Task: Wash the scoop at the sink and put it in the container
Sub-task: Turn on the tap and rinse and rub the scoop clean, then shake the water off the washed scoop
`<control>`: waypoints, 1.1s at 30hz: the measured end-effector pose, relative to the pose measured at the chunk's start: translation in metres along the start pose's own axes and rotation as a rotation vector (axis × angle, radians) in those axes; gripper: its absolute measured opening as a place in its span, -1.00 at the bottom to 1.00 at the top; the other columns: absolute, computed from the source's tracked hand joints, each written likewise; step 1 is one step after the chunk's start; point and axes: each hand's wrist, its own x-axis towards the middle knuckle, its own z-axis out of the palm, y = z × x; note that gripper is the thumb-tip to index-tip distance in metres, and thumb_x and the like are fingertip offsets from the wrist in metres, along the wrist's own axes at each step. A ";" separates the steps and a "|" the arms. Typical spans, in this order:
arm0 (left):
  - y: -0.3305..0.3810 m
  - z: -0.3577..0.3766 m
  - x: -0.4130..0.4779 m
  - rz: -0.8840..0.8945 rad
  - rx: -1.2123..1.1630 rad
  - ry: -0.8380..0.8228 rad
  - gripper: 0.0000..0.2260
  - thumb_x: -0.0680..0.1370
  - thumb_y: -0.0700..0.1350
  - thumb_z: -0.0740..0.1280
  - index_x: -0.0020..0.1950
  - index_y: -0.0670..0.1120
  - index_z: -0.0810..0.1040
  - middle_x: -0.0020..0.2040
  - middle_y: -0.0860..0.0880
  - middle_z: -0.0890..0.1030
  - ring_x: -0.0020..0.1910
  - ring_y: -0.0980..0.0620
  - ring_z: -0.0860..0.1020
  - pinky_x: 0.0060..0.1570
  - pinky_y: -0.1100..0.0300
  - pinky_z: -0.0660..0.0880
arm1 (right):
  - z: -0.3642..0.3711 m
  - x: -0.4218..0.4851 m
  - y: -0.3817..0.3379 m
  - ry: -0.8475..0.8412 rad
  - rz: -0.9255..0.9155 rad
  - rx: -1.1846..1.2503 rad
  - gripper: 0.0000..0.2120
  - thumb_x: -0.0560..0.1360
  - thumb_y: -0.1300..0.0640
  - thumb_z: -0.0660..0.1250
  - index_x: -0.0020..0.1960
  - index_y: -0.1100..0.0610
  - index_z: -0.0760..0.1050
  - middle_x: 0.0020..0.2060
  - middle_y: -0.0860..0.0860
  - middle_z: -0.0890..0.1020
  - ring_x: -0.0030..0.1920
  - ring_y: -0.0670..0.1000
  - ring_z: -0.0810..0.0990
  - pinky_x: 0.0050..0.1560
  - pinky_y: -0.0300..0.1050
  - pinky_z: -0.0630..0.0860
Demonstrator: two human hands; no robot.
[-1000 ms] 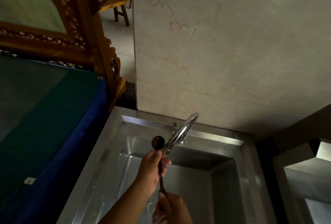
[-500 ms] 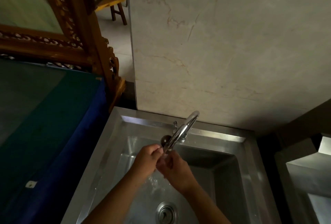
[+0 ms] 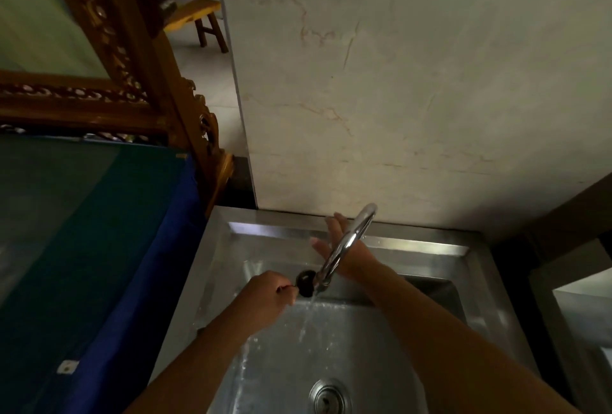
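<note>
Steel sink (image 3: 218, 248): left hand (image 3: 265, 297) is gripping the dark scoop (image 3: 306, 282) under the running tap (image 3: 347, 241), while right hand (image 3: 344, 251) is reaching behind the spout, fingers spread, empty.

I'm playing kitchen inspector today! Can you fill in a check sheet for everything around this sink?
Surface: stainless steel sink basin, wet, round drain at the bottom.
Job's things: dark round-bowled scoop held under water running from the curved chrome tap; container not seen.
Clutter: nothing seen.
Hands: left hand shut on the scoop handle; right hand open, reaching behind the tap.
Cables: nothing seen.
Surroundings: beige marble wall, carved wooden frame, blue-green cloth, wooden stool.
</note>
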 end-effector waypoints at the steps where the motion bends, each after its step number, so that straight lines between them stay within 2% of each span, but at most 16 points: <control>1: 0.000 0.001 0.000 0.013 0.011 -0.017 -0.75 0.56 -0.09 0.29 -0.21 -0.22 0.61 -0.35 -0.10 0.52 -0.42 0.08 0.45 -0.35 0.24 0.36 | 0.001 0.005 0.002 -0.051 -0.001 -0.106 -0.26 0.60 -0.07 0.25 0.56 0.28 -0.01 0.57 0.25 0.01 0.56 0.20 0.04 0.51 -0.02 0.07; 2: -0.001 0.003 0.001 0.026 0.024 -0.029 -0.74 0.56 -0.08 0.30 -0.22 -0.20 0.62 -0.35 -0.08 0.53 -0.43 0.10 0.45 -0.37 0.27 0.35 | 0.001 0.007 0.002 -0.098 -0.014 -0.196 -0.30 0.62 0.04 0.25 0.56 0.31 -0.03 0.56 0.28 0.03 0.56 0.21 0.04 0.52 0.00 0.07; 4: -0.002 0.006 0.000 0.039 0.043 -0.038 -0.74 0.56 -0.04 0.30 -0.25 -0.13 0.62 -0.35 -0.05 0.55 -0.43 0.12 0.46 -0.35 0.28 0.37 | 0.002 0.009 0.000 -0.124 -0.044 -0.273 -0.45 0.63 0.17 0.23 0.50 0.36 0.11 0.50 0.31 0.20 0.49 0.23 0.23 0.46 0.00 0.21; 7: -0.005 0.013 -0.002 0.033 0.101 -0.039 -0.72 0.56 0.01 0.29 -0.29 -0.08 0.60 -0.39 0.02 0.55 -0.46 0.17 0.46 -0.38 0.32 0.36 | 0.007 0.006 0.000 -0.029 -0.074 -0.283 -0.59 0.62 0.21 0.23 0.42 0.31 0.29 0.40 0.26 0.36 0.39 0.20 0.37 0.37 0.01 0.36; 9: -0.008 0.018 -0.003 0.010 0.136 -0.030 -0.69 0.55 0.05 0.29 -0.37 -0.02 0.52 -0.40 0.04 0.54 -0.48 0.20 0.45 -0.39 0.31 0.36 | 0.012 0.001 0.002 0.002 -0.068 -0.268 -0.61 0.60 0.21 0.25 0.39 0.28 0.31 0.37 0.23 0.38 0.36 0.18 0.40 0.36 0.01 0.42; 12: -0.010 0.022 -0.006 -0.024 0.155 -0.008 -0.65 0.53 0.07 0.31 -0.43 -0.01 0.42 -0.37 -0.04 0.57 -0.44 0.10 0.48 -0.37 0.23 0.37 | 0.020 -0.006 0.005 0.023 -0.036 -0.232 -0.60 0.57 0.23 0.30 0.37 0.26 0.33 0.40 0.22 0.34 0.36 0.15 0.41 0.37 -0.01 0.43; 16: -0.008 0.022 -0.016 -0.012 0.153 0.018 -0.64 0.51 0.10 0.32 -0.39 -0.08 0.47 -0.35 -0.14 0.61 -0.43 0.06 0.48 -0.36 0.20 0.37 | 0.016 -0.023 0.005 0.016 -0.010 -0.123 -0.52 0.57 0.26 0.25 0.46 0.23 0.24 0.48 0.22 0.28 0.39 0.21 0.40 0.36 0.03 0.39; 18: -0.005 0.020 -0.024 0.012 0.147 0.020 -0.63 0.51 0.10 0.33 -0.42 -0.08 0.44 -0.40 -0.10 0.56 -0.45 0.06 0.46 -0.37 0.19 0.37 | 0.016 -0.038 0.001 0.023 0.009 0.011 -0.64 0.61 0.21 0.22 0.39 0.18 0.33 0.41 0.22 0.39 0.30 0.18 0.50 0.27 0.00 0.49; 19: -0.003 0.019 -0.028 0.026 0.137 0.018 -0.61 0.51 0.10 0.33 -0.42 -0.10 0.44 -0.42 -0.08 0.52 -0.45 0.05 0.45 -0.38 0.18 0.36 | 0.015 -0.049 -0.002 -0.004 0.059 0.145 -0.73 0.62 0.17 0.20 0.32 0.14 0.39 0.34 0.23 0.47 0.18 0.13 0.57 0.13 -0.04 0.58; 21: 0.007 0.013 -0.039 0.052 0.138 0.026 -0.60 0.51 0.10 0.32 -0.41 -0.14 0.45 -0.45 -0.06 0.46 -0.47 0.04 0.42 -0.39 0.17 0.31 | 0.011 -0.081 -0.012 -0.167 0.211 0.492 -0.79 0.64 0.02 0.17 0.19 0.08 0.47 0.16 0.21 0.61 -0.08 0.05 0.65 -0.19 -0.13 0.64; 23: 0.017 0.008 -0.048 0.082 0.140 0.037 -0.62 0.50 0.09 0.33 -0.41 -0.11 0.44 -0.49 -0.01 0.41 -0.50 0.08 0.37 -0.41 0.19 0.28 | 0.008 -0.109 -0.016 -0.353 0.293 0.773 -0.64 0.63 -0.17 0.09 0.10 0.02 0.54 -0.03 0.14 0.70 -0.15 0.08 0.70 -0.23 -0.11 0.65; 25: 0.029 0.004 -0.063 0.113 0.151 0.017 -0.63 0.51 0.09 0.33 -0.37 -0.13 0.49 -0.50 0.02 0.42 -0.52 0.10 0.37 -0.43 0.20 0.27 | 0.007 -0.138 -0.019 -0.445 0.299 0.892 -0.52 0.63 -0.22 0.02 0.07 0.09 0.57 -0.12 0.14 0.72 -0.19 0.11 0.70 -0.23 -0.12 0.65; 26: 0.036 0.002 -0.071 0.129 0.146 0.013 -0.64 0.51 0.09 0.33 -0.35 -0.14 0.50 -0.49 0.02 0.43 -0.52 0.12 0.37 -0.43 0.20 0.27 | 0.005 -0.151 -0.021 -0.454 0.285 0.926 -0.52 0.64 -0.20 0.02 0.07 0.14 0.55 -0.17 0.14 0.72 -0.23 0.11 0.70 -0.27 -0.14 0.63; 29: 0.055 -0.003 -0.099 0.189 0.098 0.000 -0.71 0.50 0.07 0.36 -0.35 -0.04 0.47 -0.46 0.07 0.43 -0.48 0.16 0.37 -0.39 0.19 0.29 | -0.001 -0.187 -0.024 -0.387 0.187 0.940 -0.69 0.66 -0.05 0.10 0.09 0.15 0.49 -0.31 0.07 0.68 -0.38 0.04 0.63 -0.37 -0.19 0.54; 33: 0.079 -0.014 -0.141 0.242 0.058 -0.023 -0.82 0.50 -0.03 0.40 -0.24 -0.09 0.58 -0.42 0.04 0.58 -0.42 0.14 0.52 -0.27 0.20 0.43 | -0.025 -0.226 -0.032 -0.299 0.038 0.755 -0.81 0.66 0.10 0.15 0.09 0.11 0.52 -0.35 -0.01 0.63 -0.41 -0.06 0.56 -0.39 -0.23 0.50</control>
